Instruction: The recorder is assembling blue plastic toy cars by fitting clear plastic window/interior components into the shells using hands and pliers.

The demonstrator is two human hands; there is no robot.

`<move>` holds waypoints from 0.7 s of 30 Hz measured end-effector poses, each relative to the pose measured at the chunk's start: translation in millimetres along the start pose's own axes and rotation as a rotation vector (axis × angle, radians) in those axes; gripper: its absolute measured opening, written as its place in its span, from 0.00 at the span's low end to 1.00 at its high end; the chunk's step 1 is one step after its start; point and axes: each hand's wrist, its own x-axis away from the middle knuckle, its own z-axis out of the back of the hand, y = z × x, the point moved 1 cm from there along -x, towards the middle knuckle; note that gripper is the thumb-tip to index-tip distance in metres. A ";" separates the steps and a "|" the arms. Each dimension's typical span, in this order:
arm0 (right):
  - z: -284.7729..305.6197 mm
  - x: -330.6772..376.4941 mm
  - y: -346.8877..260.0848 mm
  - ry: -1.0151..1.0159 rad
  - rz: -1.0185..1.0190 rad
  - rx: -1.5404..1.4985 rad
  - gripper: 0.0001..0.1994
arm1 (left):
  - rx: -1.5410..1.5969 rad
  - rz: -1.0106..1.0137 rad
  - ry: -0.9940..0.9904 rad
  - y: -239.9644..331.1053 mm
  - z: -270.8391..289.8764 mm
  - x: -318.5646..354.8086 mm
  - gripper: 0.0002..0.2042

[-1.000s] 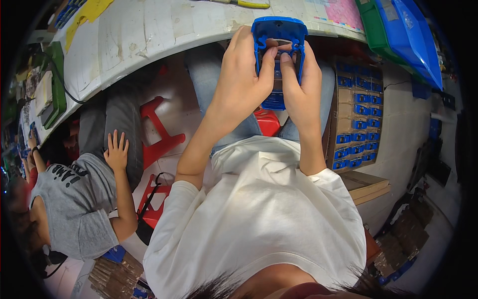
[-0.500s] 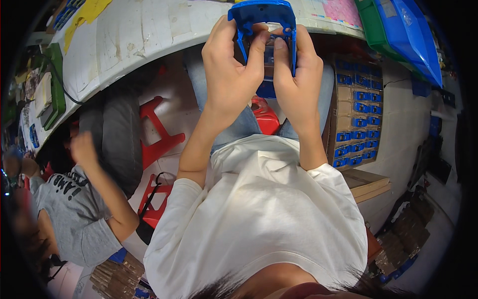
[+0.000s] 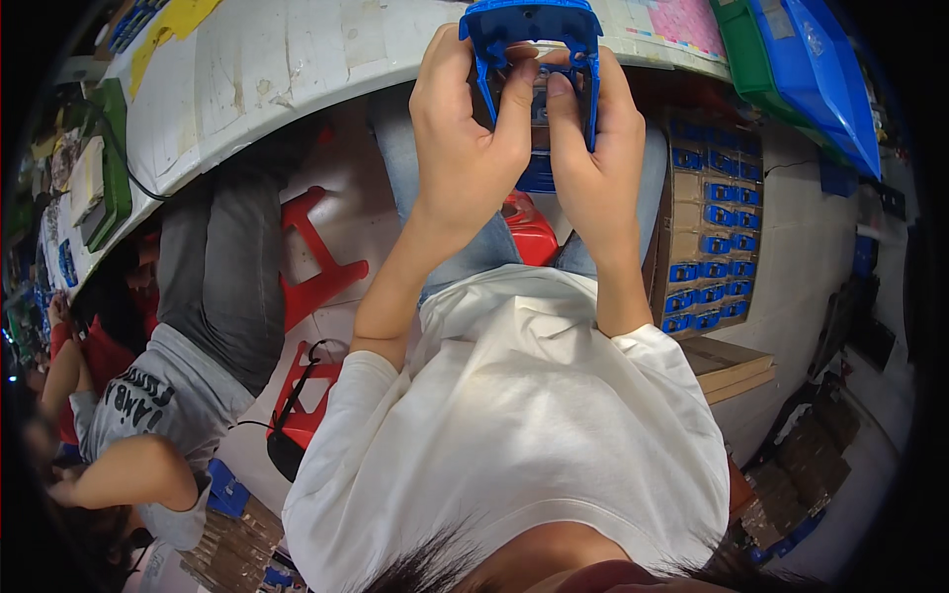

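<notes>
A blue plastic toy car body shell is held up over the near edge of the white table, its hollow side facing me. My left hand is closed around its left side, with the thumb reaching inside. On the opposite side my right hand grips the shell, its thumb also inside, close to the left one. Between the thumbs shows a clear or dark inner part, too small to make out. Most of my other fingers are hidden behind the shell.
The white table curves across the top. At right stand a green bin and a blue bin. Below them, a cardboard tray holds several blue car parts. Red stools and a co-worker in a grey shirt are at left.
My hands and the shell have shifted slightly right, keeping their grip. The co-worker at left has lowered an arm and leaned away.
</notes>
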 end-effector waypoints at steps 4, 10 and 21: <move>-1.4 -1.2 -3.5 -0.004 0.025 0.050 0.04 | -0.061 -0.037 0.046 4.9 0.9 -2.0 0.06; -1.8 -3.7 0.9 0.015 0.060 0.066 0.04 | -0.050 -0.048 0.010 -4.5 0.9 -5.4 0.06; -2.4 -2.9 0.0 0.008 0.027 0.071 0.03 | -0.018 0.089 -0.079 -4.5 5.2 -1.4 0.07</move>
